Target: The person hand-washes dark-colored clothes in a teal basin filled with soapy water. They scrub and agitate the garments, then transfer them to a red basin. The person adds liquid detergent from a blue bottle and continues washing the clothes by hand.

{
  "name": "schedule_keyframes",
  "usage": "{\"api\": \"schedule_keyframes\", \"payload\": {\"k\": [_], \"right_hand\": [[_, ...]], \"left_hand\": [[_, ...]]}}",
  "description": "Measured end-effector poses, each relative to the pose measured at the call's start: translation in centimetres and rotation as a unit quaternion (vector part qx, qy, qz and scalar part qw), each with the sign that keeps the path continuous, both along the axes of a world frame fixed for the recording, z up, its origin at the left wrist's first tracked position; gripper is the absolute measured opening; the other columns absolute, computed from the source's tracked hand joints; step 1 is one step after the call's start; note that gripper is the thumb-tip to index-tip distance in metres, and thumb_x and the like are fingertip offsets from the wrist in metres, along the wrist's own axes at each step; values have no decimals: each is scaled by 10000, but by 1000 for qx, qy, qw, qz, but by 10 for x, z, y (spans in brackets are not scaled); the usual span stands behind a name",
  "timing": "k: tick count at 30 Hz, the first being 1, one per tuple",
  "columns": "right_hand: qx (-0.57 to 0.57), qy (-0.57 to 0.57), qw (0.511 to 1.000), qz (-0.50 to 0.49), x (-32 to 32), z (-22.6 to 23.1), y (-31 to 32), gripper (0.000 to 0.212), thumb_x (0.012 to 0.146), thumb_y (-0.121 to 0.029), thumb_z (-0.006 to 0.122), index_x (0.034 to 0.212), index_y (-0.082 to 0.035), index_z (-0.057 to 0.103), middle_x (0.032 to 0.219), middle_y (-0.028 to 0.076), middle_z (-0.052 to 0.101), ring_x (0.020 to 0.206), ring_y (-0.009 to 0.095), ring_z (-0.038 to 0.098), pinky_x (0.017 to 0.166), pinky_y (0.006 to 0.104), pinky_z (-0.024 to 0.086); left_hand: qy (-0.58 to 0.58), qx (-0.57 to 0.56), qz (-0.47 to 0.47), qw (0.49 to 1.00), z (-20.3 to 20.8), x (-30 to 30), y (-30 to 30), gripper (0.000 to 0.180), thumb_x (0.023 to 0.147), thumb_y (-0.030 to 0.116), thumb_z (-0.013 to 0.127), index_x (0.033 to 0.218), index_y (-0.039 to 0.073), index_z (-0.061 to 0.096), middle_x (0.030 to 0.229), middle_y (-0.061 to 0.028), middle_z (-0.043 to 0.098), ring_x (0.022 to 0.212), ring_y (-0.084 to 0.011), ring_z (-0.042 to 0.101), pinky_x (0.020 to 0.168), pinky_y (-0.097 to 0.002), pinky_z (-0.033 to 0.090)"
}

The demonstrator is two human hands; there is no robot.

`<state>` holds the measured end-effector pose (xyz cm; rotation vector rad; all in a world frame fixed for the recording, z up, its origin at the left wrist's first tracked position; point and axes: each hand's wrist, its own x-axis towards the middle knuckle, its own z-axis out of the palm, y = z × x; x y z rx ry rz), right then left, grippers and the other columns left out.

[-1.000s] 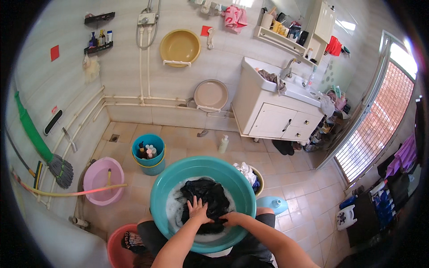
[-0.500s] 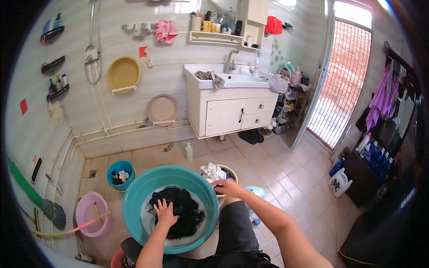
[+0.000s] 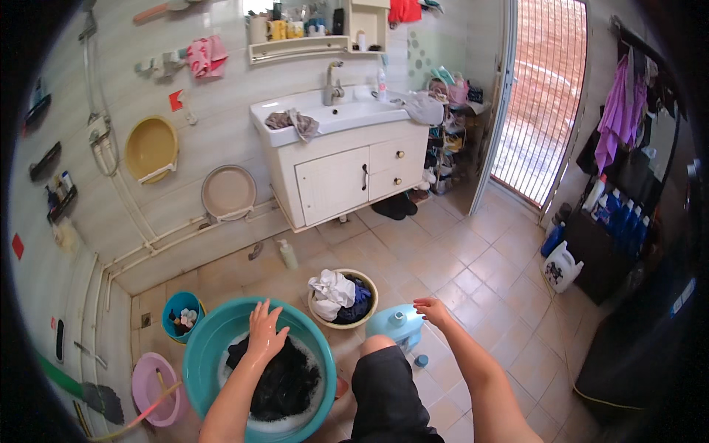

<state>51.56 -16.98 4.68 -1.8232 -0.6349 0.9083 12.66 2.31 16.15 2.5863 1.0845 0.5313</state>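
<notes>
The dark laundry (image 3: 284,384) lies partly under suds, and the left hand (image 3: 264,336) covers some of it. The teal basin (image 3: 199,354) runs off the lower edge. The small blue bucket's (image 3: 179,306) contents are too small to tell.

A white jug (image 3: 561,267) stands on the floor by the dark rack; blue bottles (image 3: 619,216) line its shelf. A pale bottle (image 3: 287,255) stands below the sink cabinet.
</notes>
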Motion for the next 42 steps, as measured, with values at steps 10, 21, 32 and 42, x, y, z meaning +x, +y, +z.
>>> {"api": "schedule_keyframes", "payload": {"k": [10,21,32,42], "right_hand": [[-203,-302,931,44,51,-115,-23,684,616,-1,584,1256,-100,363,1188,165,462,1084,311,455,896,344,397],[-188,-410,849,274,82,-143,28,842,504,-97,751,1244,-111,351,1140,154,476,1033,307,483,871,372,402],[-8,-60,996,70,104,-251,5,499,560,-149,740,1007,-62,536,969,144,582,936,281,552,783,363,447],[-49,-48,980,186,24,-212,-69,565,577,-346,741,1005,-32,550,973,156,590,937,254,555,796,351,426]], "left_hand": [[-15,-8,-112,994,-16,116,21,405,674,132,649,1061,54,556,1268,-193,366,1193,-365,304,990,-442,237],[-22,-141,-120,982,-69,168,43,364,709,116,615,1059,35,554,1287,-186,350,1152,-348,365,953,-393,312],[149,-273,-209,927,-140,229,59,355,745,232,579,1059,68,562,1075,-175,545,1008,-311,507,874,-368,395],[394,-326,-242,824,-218,240,44,320,775,257,526,1036,79,577,1013,-171,574,946,-312,544,815,-388,427]]}}
